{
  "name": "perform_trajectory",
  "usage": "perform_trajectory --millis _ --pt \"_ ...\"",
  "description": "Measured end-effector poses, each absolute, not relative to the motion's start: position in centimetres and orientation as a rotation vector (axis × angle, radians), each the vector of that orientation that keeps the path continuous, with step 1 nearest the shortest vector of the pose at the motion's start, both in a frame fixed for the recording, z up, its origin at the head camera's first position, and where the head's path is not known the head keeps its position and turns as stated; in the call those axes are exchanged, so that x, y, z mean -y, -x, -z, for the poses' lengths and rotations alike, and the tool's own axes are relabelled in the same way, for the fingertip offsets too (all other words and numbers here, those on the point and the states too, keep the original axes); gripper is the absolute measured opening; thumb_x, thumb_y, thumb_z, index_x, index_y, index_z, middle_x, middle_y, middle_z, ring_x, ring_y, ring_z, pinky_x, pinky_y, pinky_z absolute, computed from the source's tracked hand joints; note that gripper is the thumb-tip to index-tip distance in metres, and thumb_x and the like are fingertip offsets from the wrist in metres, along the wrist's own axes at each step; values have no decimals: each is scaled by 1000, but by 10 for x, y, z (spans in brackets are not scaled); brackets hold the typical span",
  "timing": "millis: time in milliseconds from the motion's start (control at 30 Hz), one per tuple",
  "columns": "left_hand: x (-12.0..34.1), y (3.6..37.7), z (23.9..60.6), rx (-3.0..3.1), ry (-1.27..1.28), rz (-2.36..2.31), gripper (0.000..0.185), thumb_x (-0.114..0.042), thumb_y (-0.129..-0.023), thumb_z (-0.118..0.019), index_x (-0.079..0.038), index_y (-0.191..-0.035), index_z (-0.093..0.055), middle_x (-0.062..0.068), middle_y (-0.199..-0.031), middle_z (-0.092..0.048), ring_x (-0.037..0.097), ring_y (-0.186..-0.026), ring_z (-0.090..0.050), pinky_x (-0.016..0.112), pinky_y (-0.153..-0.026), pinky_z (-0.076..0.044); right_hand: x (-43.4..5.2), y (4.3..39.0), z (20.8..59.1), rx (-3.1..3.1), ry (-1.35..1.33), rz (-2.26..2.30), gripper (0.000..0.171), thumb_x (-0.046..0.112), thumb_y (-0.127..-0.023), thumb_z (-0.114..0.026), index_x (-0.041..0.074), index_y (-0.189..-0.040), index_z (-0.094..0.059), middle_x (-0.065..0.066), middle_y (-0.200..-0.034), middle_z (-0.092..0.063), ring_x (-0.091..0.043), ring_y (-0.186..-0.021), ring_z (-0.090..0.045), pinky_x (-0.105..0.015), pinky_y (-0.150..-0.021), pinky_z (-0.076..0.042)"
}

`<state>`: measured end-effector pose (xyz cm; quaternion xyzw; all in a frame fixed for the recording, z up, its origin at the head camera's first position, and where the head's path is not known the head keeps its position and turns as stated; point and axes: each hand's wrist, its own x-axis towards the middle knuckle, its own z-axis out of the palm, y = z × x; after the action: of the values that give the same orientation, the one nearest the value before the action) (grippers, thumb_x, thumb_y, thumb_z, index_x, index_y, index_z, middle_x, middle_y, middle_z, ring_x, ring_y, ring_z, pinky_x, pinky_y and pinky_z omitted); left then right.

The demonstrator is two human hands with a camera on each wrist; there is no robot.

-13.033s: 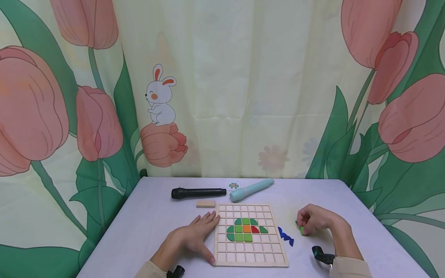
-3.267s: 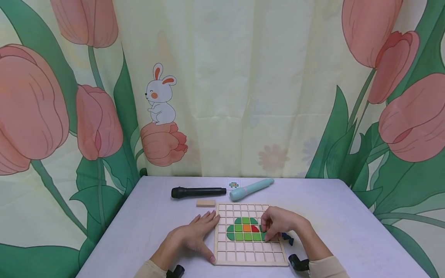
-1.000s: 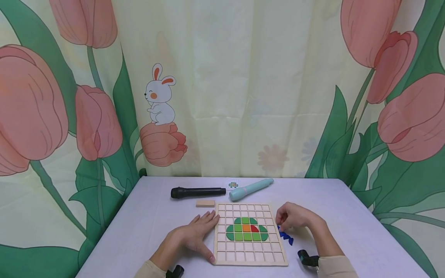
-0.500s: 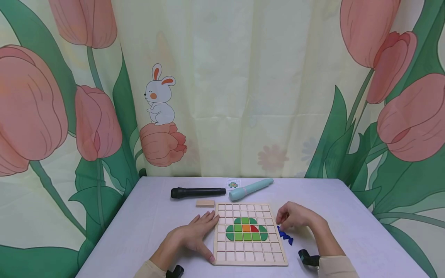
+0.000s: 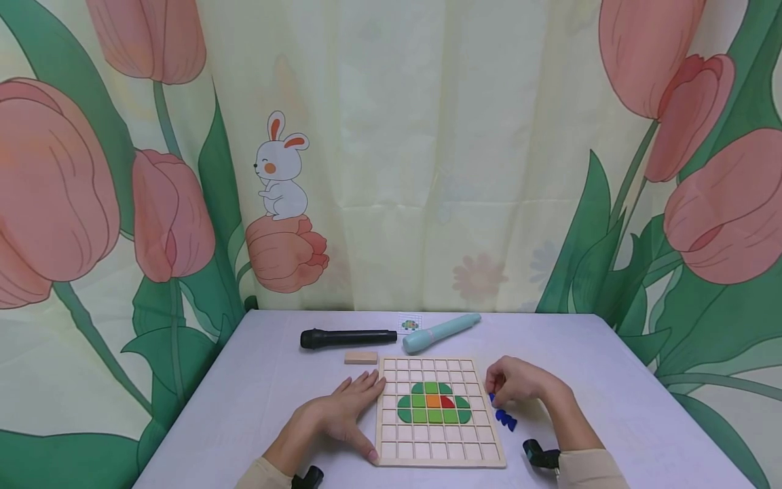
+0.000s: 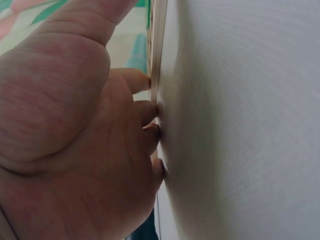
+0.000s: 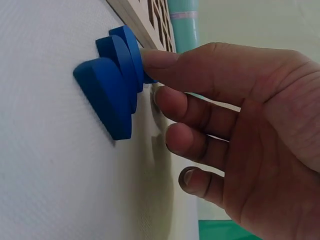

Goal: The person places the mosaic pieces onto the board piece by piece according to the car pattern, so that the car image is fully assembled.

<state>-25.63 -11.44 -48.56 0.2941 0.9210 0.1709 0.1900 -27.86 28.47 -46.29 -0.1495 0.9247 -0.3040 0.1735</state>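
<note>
A wooden grid board lies on the white table, with a domed patch of green, orange and red tiles set in its middle rows. My left hand lies flat on the table, its fingertips against the board's left edge. Right of the board, a few blue curved pieces lean against each other. My right hand curls over their far end. Its index fingertip pinches the end blue piece; the thumb is hidden.
Behind the board lie a black microphone, a small wooden block, a light-blue pen-shaped tool and a little picture card. A tulip-print curtain hangs right behind the table's far edge.
The right hand placed a green piece on the board's shape, then moved right to the blue pieces. Over the last second it stays there and the pieces shift slightly. The left hand is still.
</note>
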Motion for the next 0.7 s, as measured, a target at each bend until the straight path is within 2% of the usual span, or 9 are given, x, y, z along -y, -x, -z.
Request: perform_trajectory --millis 267,433,567,700 --pt "114 257 485 -2589 -829 -476 134 -70 -65 -88 -18 -168 -20 11 -176 -12 33 -163 -10 57 -132 -9 -287 281 464 -2590 504 933 21 -4 -79 -83 6 -87 -67 -2 -78 -60 -21 -77 -56 -27 -62 -44" --pt "114 256 485 -2592 -836 -476 134 -70 -65 -88 -18 -168 -20 11 -176 -12 33 -163 -10 56 -132 -9 -288 282 462 -2545 526 998 14 0 -84 -80 5 -90 -69 -3 -78 -61 -20 -75 -56 -28 -61 -44" --pt "115 256 485 -2598 -847 -471 134 -71 -65 -88 -17 -168 -21 12 -176 -13 33 -163 -11 57 -132 -9 -288 286 461 -2490 618 1096 8 2 -91 -74 3 -98 -72 -5 -84 -66 -18 -79 -58 -27 -66 -46" --pt "115 256 485 -2598 -840 -470 134 -71 -65 -88 -18 -168 -20 11 -176 -12 32 -163 -10 56 -132 -9 -280 289 462 -2412 747 1188 12 6 -95 -71 -1 -104 -72 -9 -92 -71 -16 -83 -60 -25 -74 -48"
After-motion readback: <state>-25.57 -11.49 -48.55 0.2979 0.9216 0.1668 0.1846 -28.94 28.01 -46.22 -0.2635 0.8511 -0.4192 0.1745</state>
